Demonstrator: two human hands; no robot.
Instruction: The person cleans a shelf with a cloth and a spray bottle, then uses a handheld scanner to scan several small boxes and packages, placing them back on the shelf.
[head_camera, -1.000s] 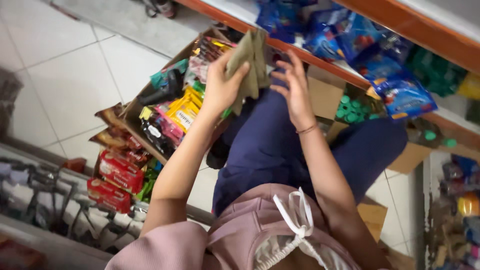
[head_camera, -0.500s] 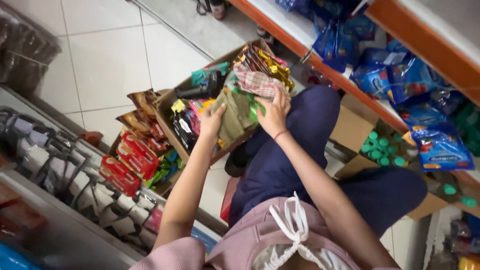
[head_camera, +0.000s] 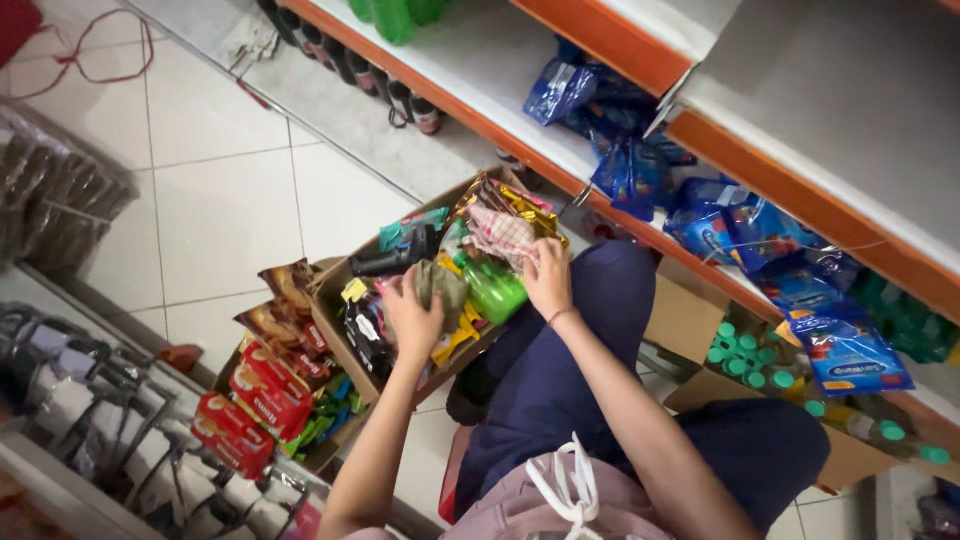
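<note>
Seen from above, left to right. At far left, red snack packets (head_camera: 262, 395) stacked on the floor beside a lower box, brown packets (head_camera: 283, 312) just above them.

Next, an open cardboard box (head_camera: 338, 330) on the white tile floor (head_camera: 220, 200), packed with mixed goods: dark packets (head_camera: 365, 335) at its left end, a black bottle (head_camera: 390, 262) along the far wall, yellow packets (head_camera: 455, 335) toward the near wall.

Over the middle of the box, left hand (head_camera: 412, 318), fingers curled around a bunched olive-green cloth (head_camera: 440, 283); cloth protruding above and to the right of the fingers, touching the palm, held over the box contents.

Just right of the cloth, a green plastic bottle (head_camera: 495, 290) lying tilted in the box.

Right hand (head_camera: 548, 280) at the box's right end, thumb and fingers pinched on a pink checked packet (head_camera: 500, 235); packet extending up and left from the fingertips, resting against gold wrappers (head_camera: 530, 210).

Further right, a folded knee in navy trousers (head_camera: 600, 330); beyond it a second carton with teal-capped bottles (head_camera: 745, 355).

At far right, blue bags (head_camera: 840, 350) along an orange-edged shelf (head_camera: 780, 190).
</note>
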